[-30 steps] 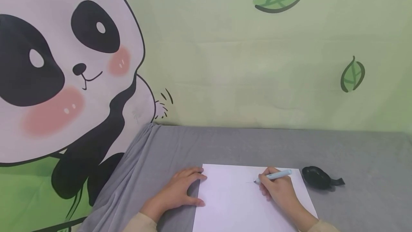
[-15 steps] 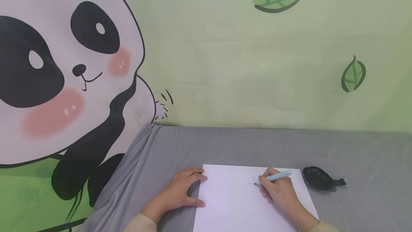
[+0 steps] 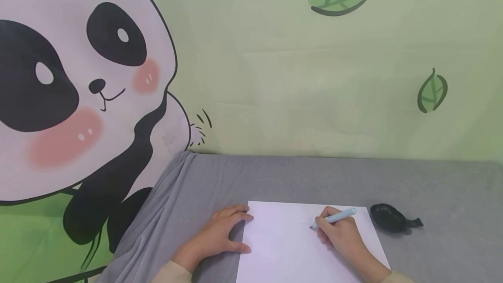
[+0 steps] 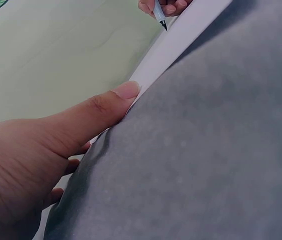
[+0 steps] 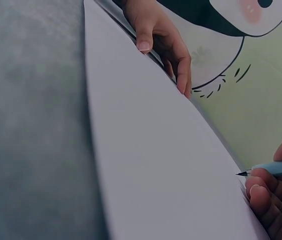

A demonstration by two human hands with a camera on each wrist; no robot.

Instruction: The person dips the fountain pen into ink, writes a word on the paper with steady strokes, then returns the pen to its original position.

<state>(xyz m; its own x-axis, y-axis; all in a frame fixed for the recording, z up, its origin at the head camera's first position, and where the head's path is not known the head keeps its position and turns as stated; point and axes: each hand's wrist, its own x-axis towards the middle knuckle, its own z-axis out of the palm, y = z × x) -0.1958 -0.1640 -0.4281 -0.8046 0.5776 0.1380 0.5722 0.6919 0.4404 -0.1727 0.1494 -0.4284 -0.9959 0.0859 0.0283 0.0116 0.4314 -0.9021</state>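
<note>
A white sheet of paper [image 3: 280, 243] lies on the grey cloth. My right hand [image 3: 342, 235] pinches a light blue pen [image 3: 341, 215] between thumb and fingers, its dark tip at the paper's upper right part. Faint thin lines show on the paper just left of the tip. My left hand [image 3: 216, 232] rests at the paper's left edge, thumb and fingertips touching it. In the left wrist view the thumb [image 4: 98, 112] lies on the paper's edge. The right wrist view shows the pen's pointed tip [image 5: 242, 173] close to the sheet.
Right of the paper sits a small black dish with a short handle [image 3: 389, 218]. Grey cloth [image 3: 275, 174] covers the table. Behind it hangs a green backdrop [image 3: 275, 77] printed with leaves and a large panda [image 3: 129, 82].
The pen tip has moved slightly down the paper, with my right hand shifting along with it. My left hand stays in place.
</note>
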